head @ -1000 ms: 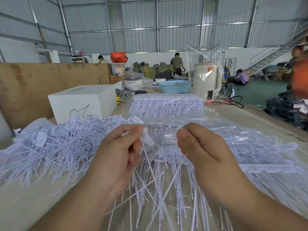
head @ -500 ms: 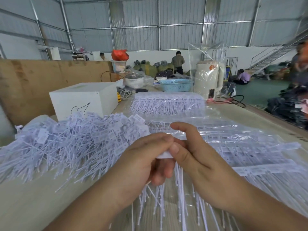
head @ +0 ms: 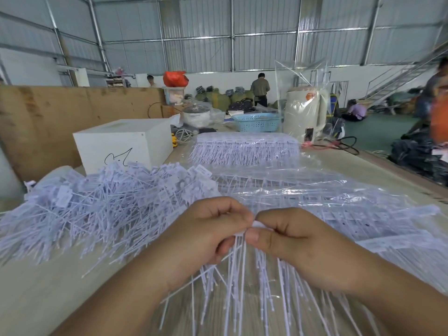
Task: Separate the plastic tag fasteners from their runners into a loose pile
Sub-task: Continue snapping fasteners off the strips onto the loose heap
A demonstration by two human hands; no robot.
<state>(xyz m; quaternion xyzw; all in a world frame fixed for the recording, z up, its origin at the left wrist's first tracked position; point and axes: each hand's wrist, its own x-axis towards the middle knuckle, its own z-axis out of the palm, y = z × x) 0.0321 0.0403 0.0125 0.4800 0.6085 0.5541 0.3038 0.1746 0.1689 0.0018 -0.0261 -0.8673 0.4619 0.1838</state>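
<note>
A strip of white plastic tag fasteners hangs down from between my two hands at the centre. My left hand pinches its top end with curled fingers. My right hand pinches the same top end from the other side, thumb against forefinger. The fingertips of both hands meet. A big loose pile of separated fasteners lies on the table to the left. Fasteners on runners in clear plastic bags lie to the right, and another stack of them sits behind.
A white box stands at the back left, before a brown board. A blue basket, a white pot and a cream kettle in a clear bag stand farther back. Several people are in the hall beyond.
My hands came together from apart a second ago and now pinch the top of one strip between them; they have sunk a little toward me.
</note>
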